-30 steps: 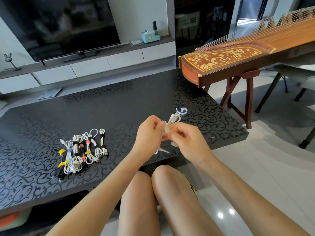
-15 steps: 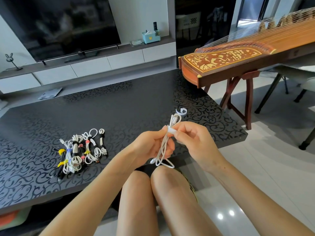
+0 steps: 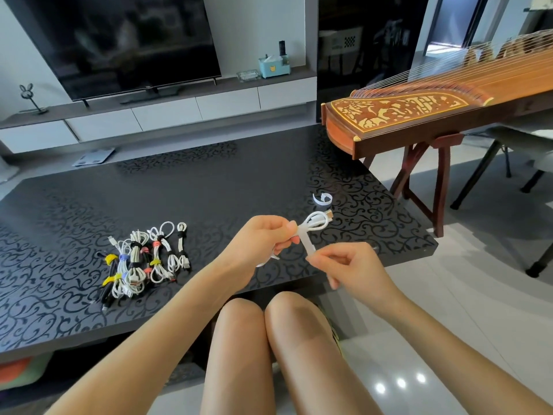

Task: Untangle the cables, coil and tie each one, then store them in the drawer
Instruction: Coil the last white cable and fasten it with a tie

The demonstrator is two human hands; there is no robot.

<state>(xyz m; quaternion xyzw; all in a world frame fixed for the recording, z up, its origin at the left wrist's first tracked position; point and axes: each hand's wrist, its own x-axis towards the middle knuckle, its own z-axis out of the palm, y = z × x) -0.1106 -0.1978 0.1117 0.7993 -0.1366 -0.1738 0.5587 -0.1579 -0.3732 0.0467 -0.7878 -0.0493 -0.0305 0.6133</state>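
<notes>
Left hand grips the coiled cable, right hand pinches its strap
Hands close together, mid-tie. Next, likely: wind the strap snug round the coil; tied bundles lie left of the hands.

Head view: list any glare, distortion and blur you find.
In the head view, wide-angle distortion slants the sides of the television; its dark screen mirrors the room dimly; three bright spots glare on the floor tiles; the left hand gripping the white cable and the right hand pinching its tie look sharp.
</notes>
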